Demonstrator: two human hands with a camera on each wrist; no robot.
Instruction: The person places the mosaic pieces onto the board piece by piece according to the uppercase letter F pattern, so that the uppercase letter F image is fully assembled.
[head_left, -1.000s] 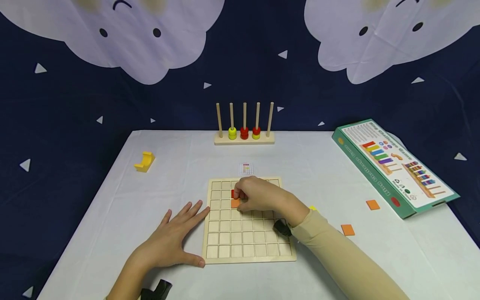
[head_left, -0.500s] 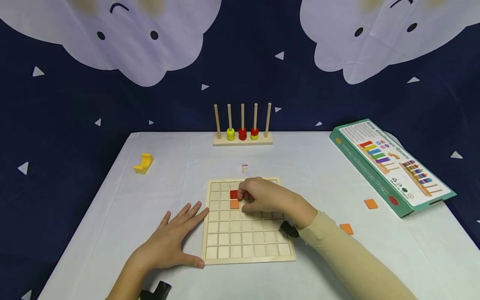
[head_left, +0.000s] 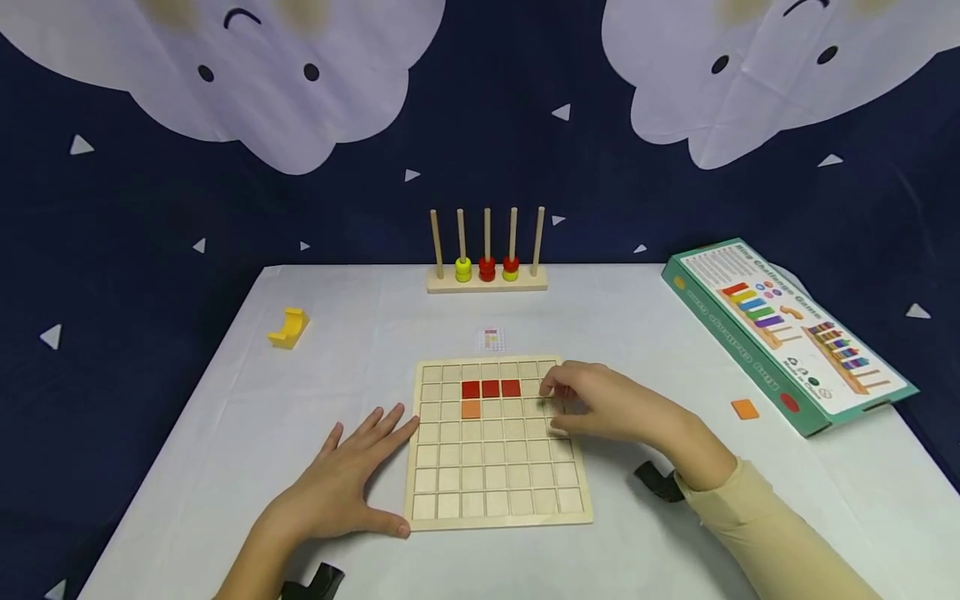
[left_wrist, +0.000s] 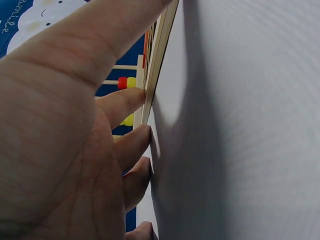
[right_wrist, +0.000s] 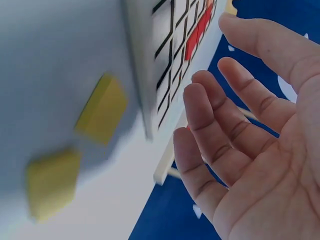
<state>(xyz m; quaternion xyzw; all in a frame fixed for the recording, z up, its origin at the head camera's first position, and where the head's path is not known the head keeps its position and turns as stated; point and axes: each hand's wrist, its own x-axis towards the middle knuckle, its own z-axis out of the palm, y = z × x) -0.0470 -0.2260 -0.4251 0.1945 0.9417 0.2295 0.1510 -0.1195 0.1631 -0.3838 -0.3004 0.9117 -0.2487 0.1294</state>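
A wooden grid board (head_left: 450,482) lies on the table in front of me. Three red tiles (head_left: 491,389) sit side by side in one of its upper rows, and an orange tile (head_left: 470,409) is in the cell below the leftmost one. My left hand (head_left: 345,475) rests spread at the board's left edge, thumb and index fingertips touching it. Over the board's right edge hovers my right hand (head_left: 611,406), fingers loosely bent and holding nothing. Two yellow tiles (right_wrist: 102,110) lie on the table near it in the right wrist view; in the head view that hand hides them.
Behind the board is a small printed pattern card (head_left: 491,339). Farther back stands a peg rack (head_left: 487,284) with red and yellow rings. A yellow curved block (head_left: 289,328) is at left. On the right are a game box (head_left: 787,333) and an orange tile (head_left: 746,409).
My right hand has moved right, away from the tiles, and three red tiles now show in a row. The right forearm now covers one loose orange tile. My left hand has stayed put.
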